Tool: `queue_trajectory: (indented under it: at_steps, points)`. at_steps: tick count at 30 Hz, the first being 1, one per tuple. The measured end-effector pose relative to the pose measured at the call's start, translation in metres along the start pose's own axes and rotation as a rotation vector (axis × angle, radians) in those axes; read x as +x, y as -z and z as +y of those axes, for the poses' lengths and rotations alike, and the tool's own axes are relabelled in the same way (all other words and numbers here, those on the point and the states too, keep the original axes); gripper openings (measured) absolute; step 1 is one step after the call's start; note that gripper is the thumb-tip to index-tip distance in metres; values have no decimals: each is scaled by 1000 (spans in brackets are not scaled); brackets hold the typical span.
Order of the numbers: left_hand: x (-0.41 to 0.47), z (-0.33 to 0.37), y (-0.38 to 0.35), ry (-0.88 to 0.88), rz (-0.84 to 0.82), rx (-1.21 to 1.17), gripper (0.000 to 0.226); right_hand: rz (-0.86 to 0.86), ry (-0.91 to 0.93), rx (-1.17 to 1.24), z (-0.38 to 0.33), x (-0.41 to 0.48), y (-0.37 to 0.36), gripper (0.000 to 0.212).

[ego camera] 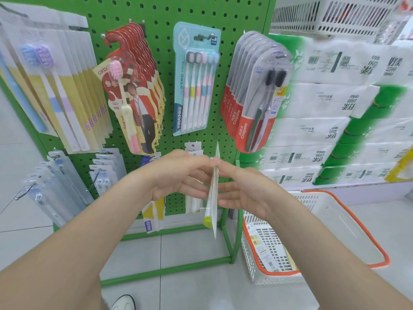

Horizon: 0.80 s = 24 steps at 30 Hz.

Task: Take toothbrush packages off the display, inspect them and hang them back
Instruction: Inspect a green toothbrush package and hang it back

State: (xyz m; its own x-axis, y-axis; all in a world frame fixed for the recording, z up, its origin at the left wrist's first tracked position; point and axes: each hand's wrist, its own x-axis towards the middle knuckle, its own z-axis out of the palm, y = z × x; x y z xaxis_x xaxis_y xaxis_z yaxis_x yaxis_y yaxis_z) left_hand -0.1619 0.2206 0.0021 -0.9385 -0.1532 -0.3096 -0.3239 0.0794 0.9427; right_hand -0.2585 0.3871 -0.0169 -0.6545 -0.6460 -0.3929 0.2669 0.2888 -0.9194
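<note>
Fingers (196,170) hold toothbrush package (211,199) edge-on, both sides (pegboard (156,19) close behind)

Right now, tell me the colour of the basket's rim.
The basket rim is orange, best in the head view.
</note>
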Motion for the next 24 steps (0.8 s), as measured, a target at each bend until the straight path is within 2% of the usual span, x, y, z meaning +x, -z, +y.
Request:
queue_trajectory:
  at_steps: [4, 7, 11, 15, 18, 24]
  points:
    - [1, -3, -1, -33, -59, -28, 26, 101, 96, -144, 3, 3, 1, 45]
    - [5, -7, -1, 17, -20, -78, 25, 139, 122, -149, 4, 4, 3, 36]
    - [5, -5, -3, 40, 49, -88, 23, 93, 101, -81, 3, 6, 6, 43]
    - [7, -3, -4, 38, 157, -97, 26, -23, 115, -119, 3, 5, 9, 22]
    - [7, -5, -5, 34, 204, -60, 31, -67, 108, -143, 0, -2, 9, 23]
    - [14, -11, -4, -91, 336, -47, 31, -114, 101, -290, -2, -12, 9, 21]
